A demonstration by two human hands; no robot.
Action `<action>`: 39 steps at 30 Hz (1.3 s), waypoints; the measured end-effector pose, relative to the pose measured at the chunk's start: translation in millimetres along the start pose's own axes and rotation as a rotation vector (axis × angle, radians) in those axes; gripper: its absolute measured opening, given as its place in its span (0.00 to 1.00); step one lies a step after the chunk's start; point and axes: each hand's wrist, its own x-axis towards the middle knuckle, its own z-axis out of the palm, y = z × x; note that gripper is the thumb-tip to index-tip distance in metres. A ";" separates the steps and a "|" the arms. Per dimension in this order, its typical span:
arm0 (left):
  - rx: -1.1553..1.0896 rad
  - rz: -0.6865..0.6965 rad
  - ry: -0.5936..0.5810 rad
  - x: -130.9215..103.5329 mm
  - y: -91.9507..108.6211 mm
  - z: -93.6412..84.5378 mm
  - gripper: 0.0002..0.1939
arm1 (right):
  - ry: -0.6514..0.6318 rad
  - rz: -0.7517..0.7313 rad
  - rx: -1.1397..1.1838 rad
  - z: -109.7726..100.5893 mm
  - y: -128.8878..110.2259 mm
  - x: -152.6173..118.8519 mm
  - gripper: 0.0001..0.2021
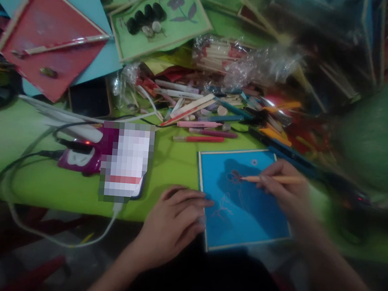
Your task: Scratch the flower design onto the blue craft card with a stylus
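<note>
A blue board (255, 226) with thin pale strips along its edges lies at the table's front edge. Flower-like line drawings show on it, with a darker reddish flower near its middle. My right hand (283, 184) pinches an orange pen (252, 178) whose tip meets this flower. The fingertips of my left hand (176, 220) rest on the board's left edge; its fingers are loosely extended and hold nothing.
Left of the board are a phone (129, 158) with a cable and a purple power strip (78, 159). Pens (201, 139), sticks and plastic wrap (264, 66) lie behind. Framed red (58, 31) and green (190, 24) boards stand farther back; a green rounded object (376, 133) is right.
</note>
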 end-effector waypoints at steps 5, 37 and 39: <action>0.004 0.004 0.006 -0.3 -0.3 0.7 0.06 | -0.036 -0.019 0.008 -0.1 -1.0 1.0 0.08; 0.001 -0.011 0.000 -0.1 -0.1 0.5 0.06 | -0.009 0.051 -0.014 2.6 -9.9 -2.9 0.10; 0.003 -0.018 -0.003 -0.6 -0.2 1.0 0.07 | -0.011 0.059 -0.004 2.4 -9.7 -2.6 0.10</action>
